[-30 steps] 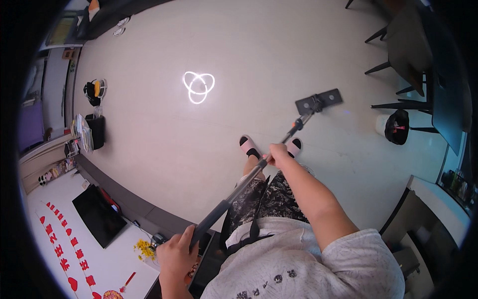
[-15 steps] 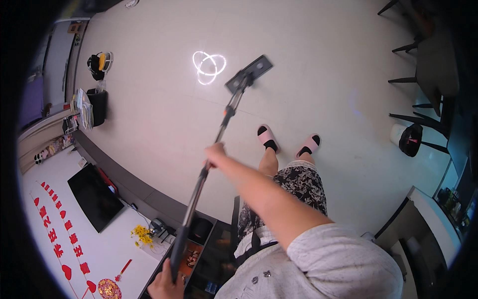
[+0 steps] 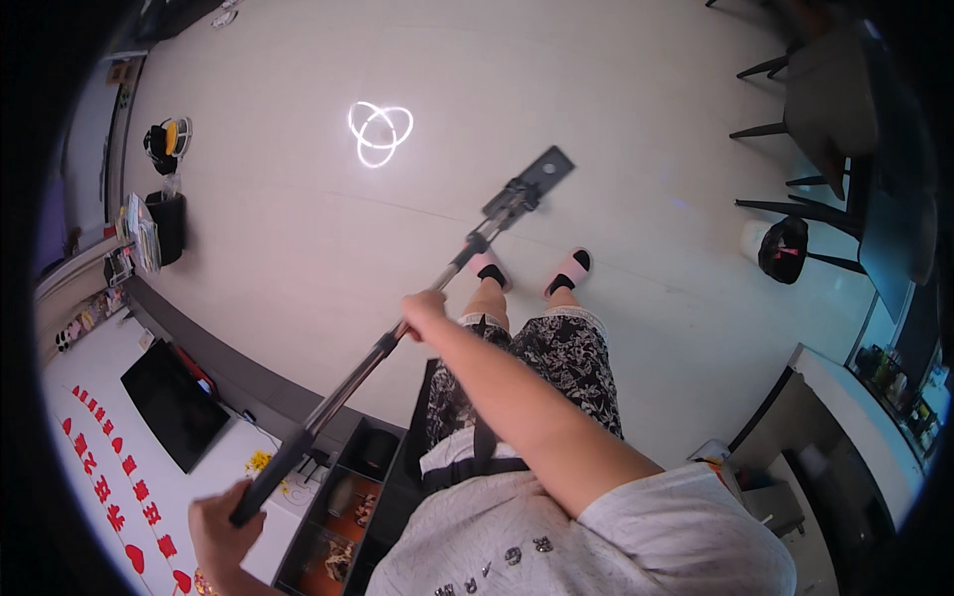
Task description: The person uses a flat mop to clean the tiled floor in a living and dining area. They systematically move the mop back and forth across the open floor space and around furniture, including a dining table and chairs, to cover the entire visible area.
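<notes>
A flat mop slants across the view, its dark rectangular head (image 3: 550,171) on the pale floor (image 3: 616,109) ahead of my feet. My left hand (image 3: 221,528), at the lower left, is closed around the black grip at the top end of the mop pole (image 3: 343,394). Farther down the pole, my right hand (image 3: 424,313) wraps round the metal shaft, its forearm crossing in front of my body. Below the right hand, the pole passes over one of my pink slippers (image 3: 487,264).
A black TV (image 3: 176,405) and an open-topped dark cabinet (image 3: 348,497) line the left. Beyond stands a black bin (image 3: 167,226) beside stacked papers. Dark chairs (image 3: 785,124) and a bag-lined white bin (image 3: 760,241) are at the right. Looped light (image 3: 380,134) reflects off the floor.
The mop head has swung right and closer to my feet. My left hand has moved left and up with the grip, so the pole lies flatter across the view.
</notes>
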Tool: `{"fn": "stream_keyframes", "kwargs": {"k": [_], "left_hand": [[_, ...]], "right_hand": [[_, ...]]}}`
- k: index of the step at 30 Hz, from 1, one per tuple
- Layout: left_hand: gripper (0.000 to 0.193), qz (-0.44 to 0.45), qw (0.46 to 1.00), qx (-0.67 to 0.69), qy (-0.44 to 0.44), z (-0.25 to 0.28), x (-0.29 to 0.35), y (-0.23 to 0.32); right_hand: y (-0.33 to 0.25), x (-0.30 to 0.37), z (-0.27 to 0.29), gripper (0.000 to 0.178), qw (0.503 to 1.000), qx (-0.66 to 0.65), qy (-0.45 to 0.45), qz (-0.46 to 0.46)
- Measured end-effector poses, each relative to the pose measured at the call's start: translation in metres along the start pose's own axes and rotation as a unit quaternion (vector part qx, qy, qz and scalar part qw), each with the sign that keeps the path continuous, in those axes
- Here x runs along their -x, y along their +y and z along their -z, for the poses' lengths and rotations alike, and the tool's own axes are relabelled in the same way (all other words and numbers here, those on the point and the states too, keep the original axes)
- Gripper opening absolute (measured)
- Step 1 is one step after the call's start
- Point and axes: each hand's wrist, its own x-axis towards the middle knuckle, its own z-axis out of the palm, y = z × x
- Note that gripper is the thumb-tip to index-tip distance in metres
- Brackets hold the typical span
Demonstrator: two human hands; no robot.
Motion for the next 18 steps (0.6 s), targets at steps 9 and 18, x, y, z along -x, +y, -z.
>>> {"fn": "stream_keyframes", "kwargs": {"k": [9,18], "left_hand": [[0.037,-0.188,0.976,0.016,-0.106,-0.118,-0.072,0.156],[0.039,-0.236,0.969,0.072,0.001,-0.109,-0.032,0.153]], "right_hand": [[0.052,0.024,0.284,0.009,0.957,-0.105,0.271,-0.027],[0.056,0.031,0.286,0.017,0.962,-0.146,0.229,0.021]]}}
